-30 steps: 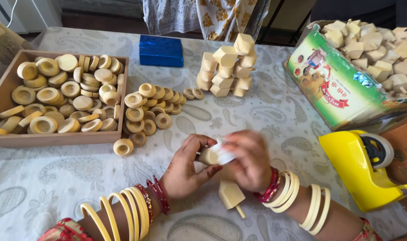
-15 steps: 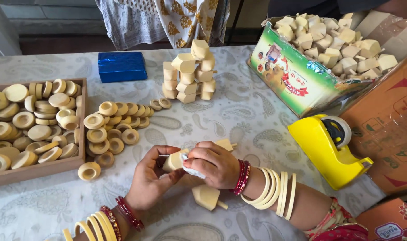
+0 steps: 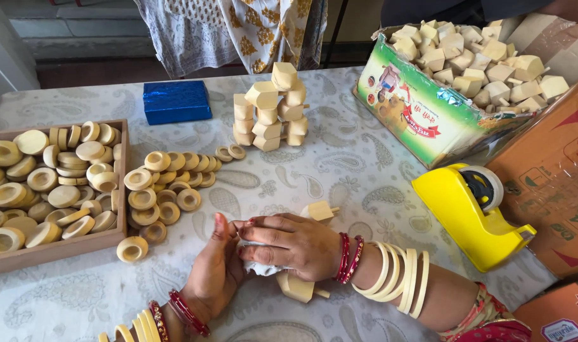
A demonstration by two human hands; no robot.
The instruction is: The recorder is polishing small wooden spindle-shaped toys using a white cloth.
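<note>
My left hand (image 3: pixel 214 272) and my right hand (image 3: pixel 292 246) meet at the table's front, both closed around a small white wrapped piece (image 3: pixel 258 268) that is mostly hidden by the fingers. One pale wooden block with a peg (image 3: pixel 319 211) lies just behind my right hand. Another pegged block (image 3: pixel 296 287) lies under my right wrist. Bangles ring both wrists.
A wooden tray (image 3: pixel 61 246) of pale rings sits at the left, with loose rings (image 3: pixel 168 190) beside it. Stacked pegged blocks (image 3: pixel 270 104) stand at the centre back, near a blue box (image 3: pixel 176 101). A yellow tape dispenser (image 3: pixel 473 215) and a green carton (image 3: pixel 428 120) of blocks are at the right.
The view has shifted, so everything sits further right and lower. My hands stay together around the white piece, the right hand now laid flatter over it.
</note>
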